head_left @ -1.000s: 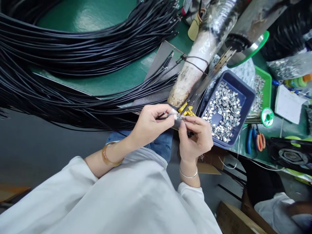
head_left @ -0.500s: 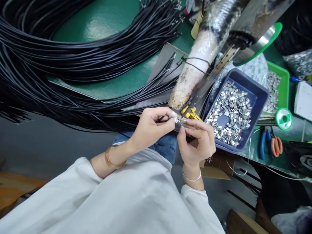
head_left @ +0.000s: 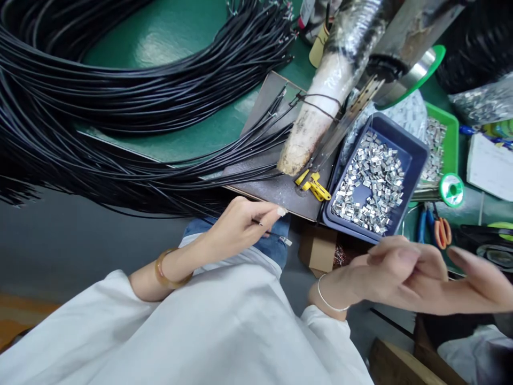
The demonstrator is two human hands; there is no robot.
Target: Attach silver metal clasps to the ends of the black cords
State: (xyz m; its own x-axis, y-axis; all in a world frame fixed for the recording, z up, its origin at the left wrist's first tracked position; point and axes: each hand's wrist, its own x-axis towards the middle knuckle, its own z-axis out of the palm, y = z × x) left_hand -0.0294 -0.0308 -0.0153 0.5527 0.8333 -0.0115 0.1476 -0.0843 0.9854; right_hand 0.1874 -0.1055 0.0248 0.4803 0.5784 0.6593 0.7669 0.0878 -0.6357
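Note:
My left hand (head_left: 236,227) is closed in a pinch on a thin black cable (head_left: 257,222), in front of the bench edge and over my lap. A small silvery metal connector (head_left: 286,241) hangs at the cable's end, just past my fingers. White tape or a similar wrap covers the tip of my left thumb or finger. My right hand (head_left: 428,278) is out at the right, apart from the cable, over the bench's front edge. Some of its fingers are bent and others reach out toward the right, slightly blurred, with nothing visible in them.
A blue tray (head_left: 412,155) of small metal connector shells stands on the green bench, with a green tray (head_left: 452,139) behind it. Black cables (head_left: 160,101) sprawl across the left. A wrapped post (head_left: 308,123), a yellow clip (head_left: 315,184), and orange-and-blue pliers (head_left: 442,232) are nearby.
My right hand has let go of the cable end and swung far to the right. My left hand has dropped slightly, still pinching the cable, whose connector now hangs free.

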